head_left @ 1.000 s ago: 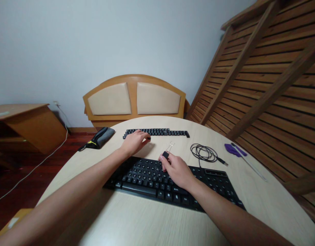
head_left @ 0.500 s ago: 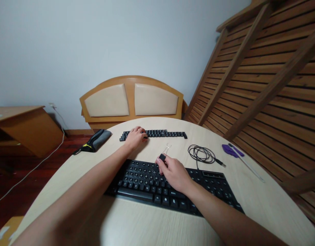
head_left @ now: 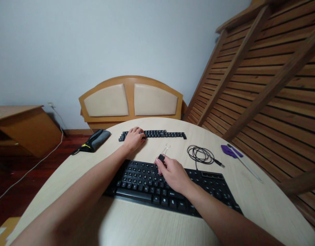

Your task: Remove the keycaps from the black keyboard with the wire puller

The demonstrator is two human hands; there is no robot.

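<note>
My left hand [head_left: 133, 139] reaches to the far side of the table, its fingers bent down on the dark keycaps of a loose row [head_left: 157, 134]. A black keycap [head_left: 144, 137] shows at its fingertips, partly hidden. In my closed right hand [head_left: 172, 171] is a keycap puller [head_left: 161, 158], its black handle between thumb and fingers and its wire prongs pointing away from me. That hand rests over the middle of a black keyboard [head_left: 136, 195]. Many upper keys there are bare switches, while the space bar and lower keys still carry caps.
Right of my right hand lies a coiled black USB cable [head_left: 200, 154]. Farther right, a thin brush-like stick [head_left: 246, 164] crosses a purple cloth [head_left: 226, 150]. A grey and black pouch [head_left: 95, 140] sits at the table's left edge. Wooden slats [head_left: 270, 89] lean at the right.
My left hand has barely shifted over the keycap row. My right hand keeps the puller in nearly the same place; the whole view has slid slightly.
</note>
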